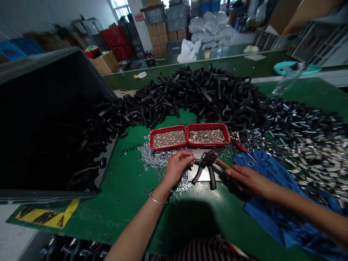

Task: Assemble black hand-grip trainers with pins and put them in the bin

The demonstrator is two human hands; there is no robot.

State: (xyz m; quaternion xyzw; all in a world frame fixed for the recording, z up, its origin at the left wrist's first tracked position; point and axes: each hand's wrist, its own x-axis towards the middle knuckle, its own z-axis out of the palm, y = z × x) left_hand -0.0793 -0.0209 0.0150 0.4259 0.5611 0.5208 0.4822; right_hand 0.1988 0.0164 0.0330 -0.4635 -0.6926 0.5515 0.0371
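Observation:
My right hand point(244, 178) is wrapped around the wooden handle of a hammer point(221, 163). The hammer's dark head lies over the top of a black two-legged part point(212, 178), hiding some of its joint. This part rests on a small metal plate point(202, 174), its legs spread toward me. At the part's left end, my left hand point(178, 165) is closed in a pinch, the fingertips at a short black stub. Whether a small pin is also between those fingertips cannot be made out. Loose silver rings point(156, 157) lie around my left hand.
Two red trays point(187, 136) of small metal pins stand behind the plate. A large heap of black parts point(195, 90) lies beyond them. At left is a tipped dark crate point(108, 163); at right, a blue cloth point(272, 203), a red-handled screwdriver point(243, 148) and metal sleeves point(318, 156).

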